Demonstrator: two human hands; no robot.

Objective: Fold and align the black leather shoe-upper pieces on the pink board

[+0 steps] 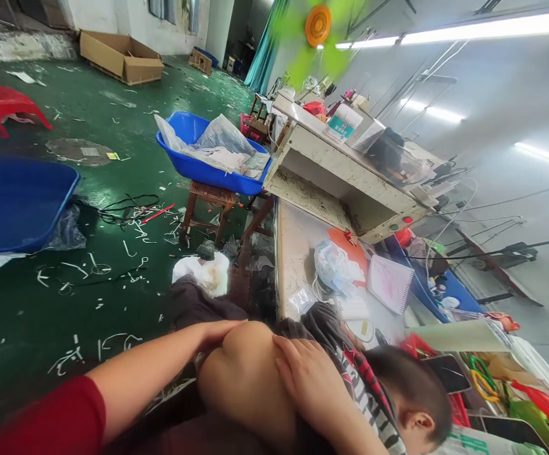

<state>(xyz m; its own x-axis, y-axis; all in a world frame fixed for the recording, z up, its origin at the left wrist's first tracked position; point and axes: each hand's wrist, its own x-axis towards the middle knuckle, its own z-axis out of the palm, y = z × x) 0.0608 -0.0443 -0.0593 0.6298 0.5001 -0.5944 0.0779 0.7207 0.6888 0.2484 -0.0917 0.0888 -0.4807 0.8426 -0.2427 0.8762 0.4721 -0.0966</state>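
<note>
Another person (350, 354) in a dark striped top bends forward across my lap, with their lower clothing pulled down. My right hand (309, 373) lies on this person's side near the waist, its fingers stretched out flat. On the opposite side, my left hand (220, 332) touches the person's hip, and its fingers are mostly hidden. Dark trousers (203, 300) are bunched beyond my left hand. A white crumpled item (208, 273) with a brownish patch lies just past them.
A worktable (297, 246) holds a notebook (390, 281) and a crumpled plastic bag (335, 265). A blue tub (184, 142) stands on a wooden stool (208, 196). Another blue tub (18, 202) is at left. Scraps litter the green floor (127, 291). A cardboard box (120, 57) stands farther back.
</note>
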